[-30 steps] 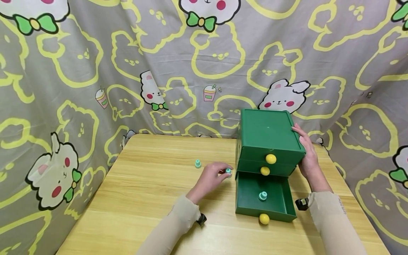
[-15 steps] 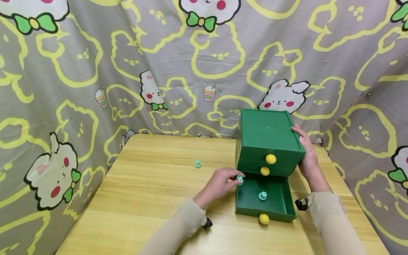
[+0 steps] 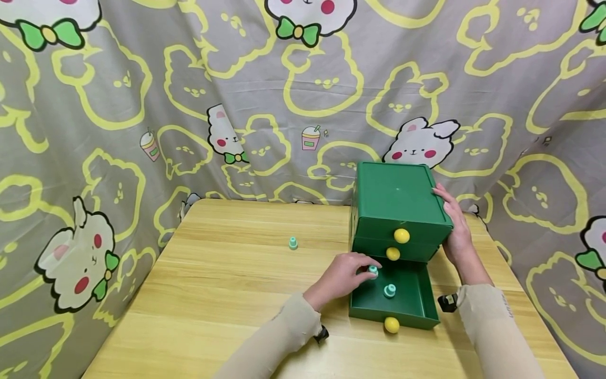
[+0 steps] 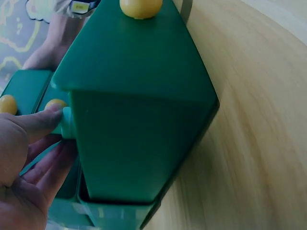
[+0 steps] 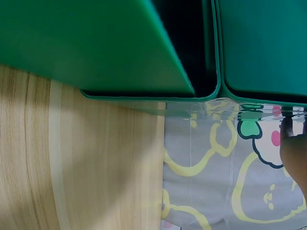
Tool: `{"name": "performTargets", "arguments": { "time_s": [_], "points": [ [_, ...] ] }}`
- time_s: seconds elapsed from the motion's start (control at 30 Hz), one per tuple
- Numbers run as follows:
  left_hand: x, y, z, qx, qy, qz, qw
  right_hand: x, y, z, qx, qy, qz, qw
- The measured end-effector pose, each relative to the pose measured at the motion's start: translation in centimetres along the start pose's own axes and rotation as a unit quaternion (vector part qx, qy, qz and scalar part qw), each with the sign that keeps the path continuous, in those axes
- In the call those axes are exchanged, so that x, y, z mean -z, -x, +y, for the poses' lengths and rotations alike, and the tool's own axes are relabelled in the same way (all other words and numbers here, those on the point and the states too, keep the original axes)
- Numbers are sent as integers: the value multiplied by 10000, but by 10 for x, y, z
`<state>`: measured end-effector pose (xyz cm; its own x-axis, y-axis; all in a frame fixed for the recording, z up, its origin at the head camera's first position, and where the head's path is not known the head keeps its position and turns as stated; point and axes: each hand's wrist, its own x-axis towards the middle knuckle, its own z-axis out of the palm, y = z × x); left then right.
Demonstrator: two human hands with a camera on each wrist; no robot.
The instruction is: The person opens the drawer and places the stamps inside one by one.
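My left hand [image 3: 343, 277] pinches a small mint-green stepped peg [image 3: 373, 271] between thumb and fingers, over the left rear part of a pulled-out bottom drawer [image 3: 416, 320]. In the left wrist view, the held peg [image 4: 67, 123] shows beside the drawer's side wall, thumb on top. A second mint peg [image 3: 390, 291] stands inside that drawer. The drawer belongs to a green cabinet [image 3: 397, 192] with yellow round knobs; its two upper drawers are closed. My right hand [image 3: 456, 229] rests against the cabinet's right side, fingers extended along the upper edge.
A third mint peg [image 3: 293, 243] stands on the wooden table [image 3: 227, 284], left of the cabinet. Behind the table hangs a grey patterned curtain [image 3: 265, 95]. The open drawer's yellow knob [image 3: 391, 325] juts toward the front.
My left hand has carried the pinched peg rightward, from beside the cabinet, across the drawer's left wall to over its inside. The right hand and the cabinet stay in place.
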<state>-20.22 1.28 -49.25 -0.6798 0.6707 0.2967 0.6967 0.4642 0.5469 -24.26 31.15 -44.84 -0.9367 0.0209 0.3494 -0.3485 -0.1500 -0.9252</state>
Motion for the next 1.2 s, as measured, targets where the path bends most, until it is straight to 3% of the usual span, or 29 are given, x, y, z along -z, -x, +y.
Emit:
{"name": "performTargets", "arguments": {
  "time_s": [0.37,0.6,1.2],
  "points": [
    [-14,-15,5,-168,-176,-180,9995,0,-1,-1,12,-17,-18,10000],
    [-24,-23,4,-77,-391,-411,9984,1,0,-1,-38,23,8,10000],
    [-37,-28,-5,-33,-1056,-645,9923,0,0,-1,-31,47,28,10000]
  ]
}}
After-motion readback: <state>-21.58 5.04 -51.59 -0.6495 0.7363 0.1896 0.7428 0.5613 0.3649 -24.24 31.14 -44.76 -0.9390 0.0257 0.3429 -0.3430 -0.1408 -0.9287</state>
